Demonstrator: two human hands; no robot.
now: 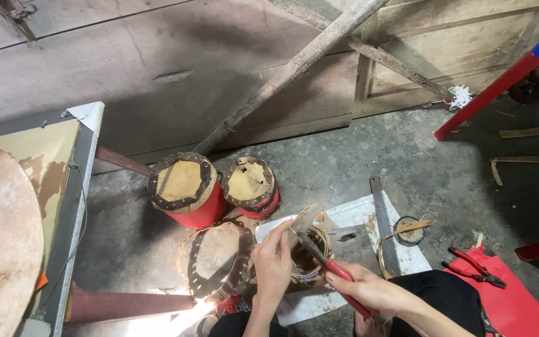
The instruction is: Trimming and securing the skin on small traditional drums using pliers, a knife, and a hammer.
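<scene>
Red-handled pliers [335, 268] sit in the person's right hand [369, 290], low and right of the frame's centre, with the hand clenched around the handles and the dark jaws reaching up and to the left. The left hand [274, 262] is just beside them, its fingers pinching a thin pale strip [305, 218] that stands above a small round tin [307, 256]. The tin rests on a sheet of white paper [350, 215] spread over the grey concrete floor [357, 159], and the pliers' jaws cross over its open mouth.

Left of the tin lies a small drum [215, 259] on its side, its skin head ringed by a dark studded band, touching the left hand's wrist side. Behind it, toward the middle of the frame, stand two more drums upright: a larger red drum [185, 190] and a smaller red drum [252, 186] just beside it on the right.

On the paper to the right lies a hand saw [387, 234], blade pointing to the top of the frame. A small round lid [410, 229] with a stick across it sits beside the saw. Further right, a second pair of red pliers [475, 265] lies on a red sheet [513, 293] at the lower right.

Along the left edge runs a worktop [51, 162] with a worn yellow face and a grey metal rim. A long wooden pole [294, 68] leans diagonally across the plank wall at the top of the frame.
</scene>
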